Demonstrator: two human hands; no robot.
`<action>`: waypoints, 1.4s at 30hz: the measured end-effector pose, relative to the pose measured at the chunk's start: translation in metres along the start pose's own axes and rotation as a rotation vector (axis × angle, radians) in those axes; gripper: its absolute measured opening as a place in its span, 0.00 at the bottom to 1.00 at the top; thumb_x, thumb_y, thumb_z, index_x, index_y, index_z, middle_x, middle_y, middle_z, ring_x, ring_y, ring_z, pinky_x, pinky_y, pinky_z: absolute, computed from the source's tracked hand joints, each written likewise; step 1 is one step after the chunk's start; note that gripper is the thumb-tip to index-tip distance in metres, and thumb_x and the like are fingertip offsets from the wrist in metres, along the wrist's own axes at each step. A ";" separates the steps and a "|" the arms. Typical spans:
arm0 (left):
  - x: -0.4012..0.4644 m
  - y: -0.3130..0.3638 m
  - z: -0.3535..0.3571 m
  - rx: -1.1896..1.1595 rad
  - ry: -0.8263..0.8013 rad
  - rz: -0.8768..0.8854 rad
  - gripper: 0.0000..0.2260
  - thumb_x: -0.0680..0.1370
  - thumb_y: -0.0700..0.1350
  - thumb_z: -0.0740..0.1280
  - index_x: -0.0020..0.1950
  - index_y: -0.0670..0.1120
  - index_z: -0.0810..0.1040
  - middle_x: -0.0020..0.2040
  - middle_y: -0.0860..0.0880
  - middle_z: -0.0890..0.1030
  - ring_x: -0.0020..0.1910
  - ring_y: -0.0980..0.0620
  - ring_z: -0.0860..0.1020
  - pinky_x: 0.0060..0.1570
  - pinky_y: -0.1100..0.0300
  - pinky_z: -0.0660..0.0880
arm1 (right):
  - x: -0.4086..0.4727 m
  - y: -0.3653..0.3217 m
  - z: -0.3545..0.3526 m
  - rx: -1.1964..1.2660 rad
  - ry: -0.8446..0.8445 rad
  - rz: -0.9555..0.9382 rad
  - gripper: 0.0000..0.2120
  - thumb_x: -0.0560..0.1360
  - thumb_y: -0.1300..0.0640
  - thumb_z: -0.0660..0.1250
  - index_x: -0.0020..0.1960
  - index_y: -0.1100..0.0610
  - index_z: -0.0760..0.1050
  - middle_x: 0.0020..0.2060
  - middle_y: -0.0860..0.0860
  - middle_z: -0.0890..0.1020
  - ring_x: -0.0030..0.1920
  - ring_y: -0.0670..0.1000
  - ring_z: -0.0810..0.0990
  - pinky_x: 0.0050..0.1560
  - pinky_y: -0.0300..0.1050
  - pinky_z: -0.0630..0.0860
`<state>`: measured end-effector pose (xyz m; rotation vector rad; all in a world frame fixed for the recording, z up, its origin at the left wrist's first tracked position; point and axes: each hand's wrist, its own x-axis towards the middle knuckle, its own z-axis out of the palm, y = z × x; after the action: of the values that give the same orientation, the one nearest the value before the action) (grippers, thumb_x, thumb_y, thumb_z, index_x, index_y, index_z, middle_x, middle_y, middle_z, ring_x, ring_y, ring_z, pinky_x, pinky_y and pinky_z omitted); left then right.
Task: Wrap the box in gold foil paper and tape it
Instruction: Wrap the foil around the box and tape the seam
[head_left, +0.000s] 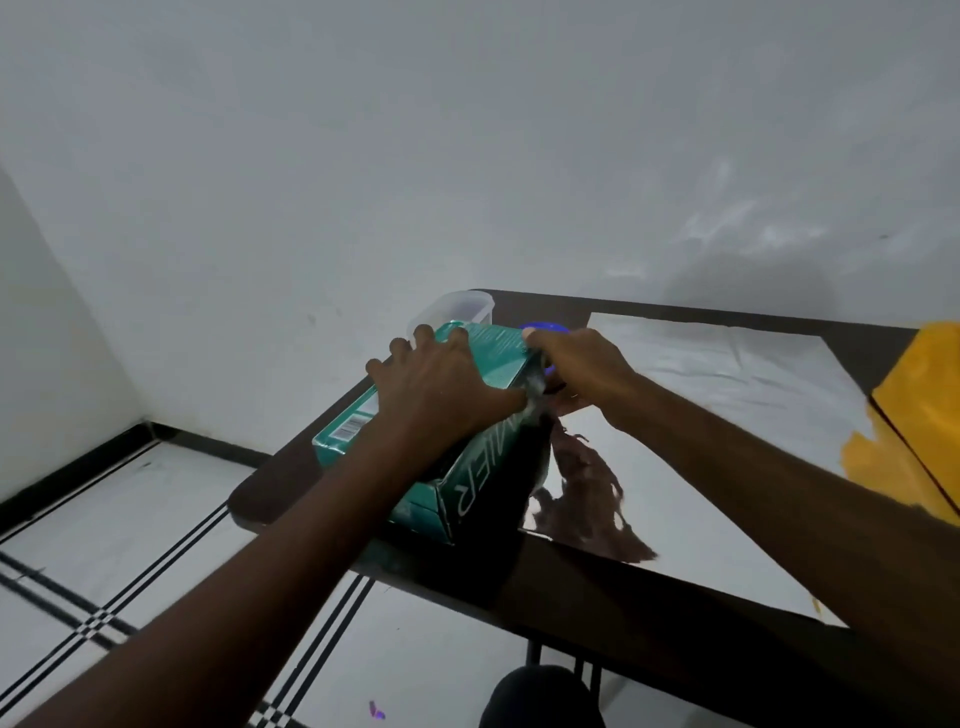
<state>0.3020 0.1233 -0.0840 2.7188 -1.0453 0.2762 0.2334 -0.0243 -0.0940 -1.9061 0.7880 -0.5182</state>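
Observation:
A teal box (467, 483) lies on the left end of the dark table (649, 613). My left hand (441, 384) presses flat on the box's top, fingers spread toward its far edge. A mirror-like foil sheet (701, 415) is spread on the table to the right of the box. Its left edge is lifted up against the box's right side. My right hand (576, 369) pinches that lifted edge at the box's top right corner, close to my left thumb. The foil reflects the white wall and my arm.
A clear plastic container (457, 306) stands at the table's far left corner behind the box. A blue object (545, 328) shows just behind my right hand. A yellow patch (924, 415) lies at the right edge. White tiled floor lies left of the table.

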 end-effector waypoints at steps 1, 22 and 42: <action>-0.001 0.007 -0.004 -0.016 0.014 0.036 0.45 0.64 0.77 0.57 0.71 0.48 0.66 0.63 0.43 0.72 0.62 0.39 0.70 0.61 0.39 0.67 | 0.001 0.001 -0.007 0.019 0.014 0.002 0.19 0.73 0.38 0.64 0.44 0.54 0.80 0.41 0.56 0.84 0.41 0.58 0.85 0.44 0.53 0.84; 0.069 0.119 0.037 -0.653 -0.189 0.230 0.59 0.55 0.68 0.77 0.77 0.44 0.55 0.65 0.48 0.75 0.62 0.47 0.76 0.60 0.53 0.76 | -0.010 0.101 -0.194 0.206 0.427 0.152 0.13 0.76 0.44 0.67 0.47 0.55 0.79 0.46 0.56 0.84 0.45 0.58 0.84 0.43 0.57 0.83; 0.075 0.134 0.086 -0.774 -0.214 0.371 0.32 0.67 0.61 0.76 0.66 0.53 0.68 0.53 0.59 0.79 0.52 0.58 0.80 0.50 0.63 0.78 | -0.002 0.150 -0.202 -0.529 0.630 0.055 0.26 0.81 0.41 0.55 0.47 0.64 0.78 0.41 0.58 0.81 0.41 0.57 0.77 0.33 0.42 0.63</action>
<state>0.2747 -0.0445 -0.1303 1.8830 -1.3552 -0.3164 0.0559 -0.1969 -0.1407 -2.2077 1.4969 -0.9729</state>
